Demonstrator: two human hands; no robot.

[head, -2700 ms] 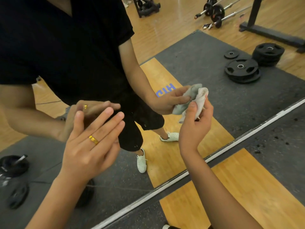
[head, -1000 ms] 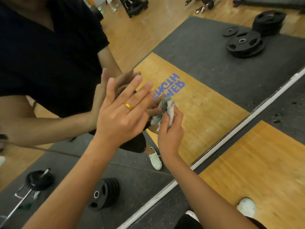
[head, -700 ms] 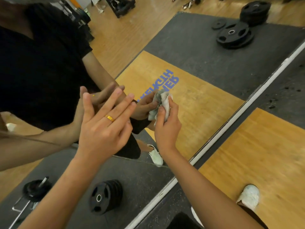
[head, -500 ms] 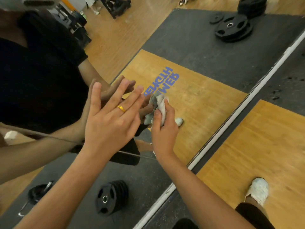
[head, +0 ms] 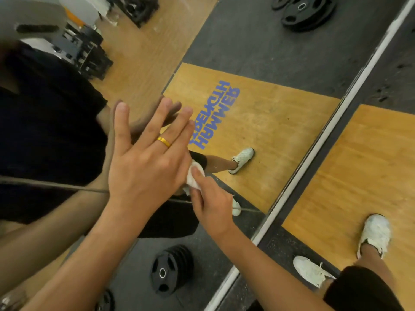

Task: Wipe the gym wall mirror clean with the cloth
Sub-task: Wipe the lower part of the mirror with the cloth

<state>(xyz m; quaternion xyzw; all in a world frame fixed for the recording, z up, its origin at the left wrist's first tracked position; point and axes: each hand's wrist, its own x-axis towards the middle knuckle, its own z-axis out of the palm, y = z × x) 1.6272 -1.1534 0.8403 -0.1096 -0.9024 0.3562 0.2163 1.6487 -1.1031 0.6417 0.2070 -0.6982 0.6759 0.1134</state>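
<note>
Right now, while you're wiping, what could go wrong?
1. The bare left hand looks spread flat against the big glass wall mirror, so it may leave fresh fingerprints.
2. Its gold ring might scrape the glass if that hand slides.
3. The right hand holds the small white cloth bunched up tight, so it wipes only a little patch and could miss spots.
</note>
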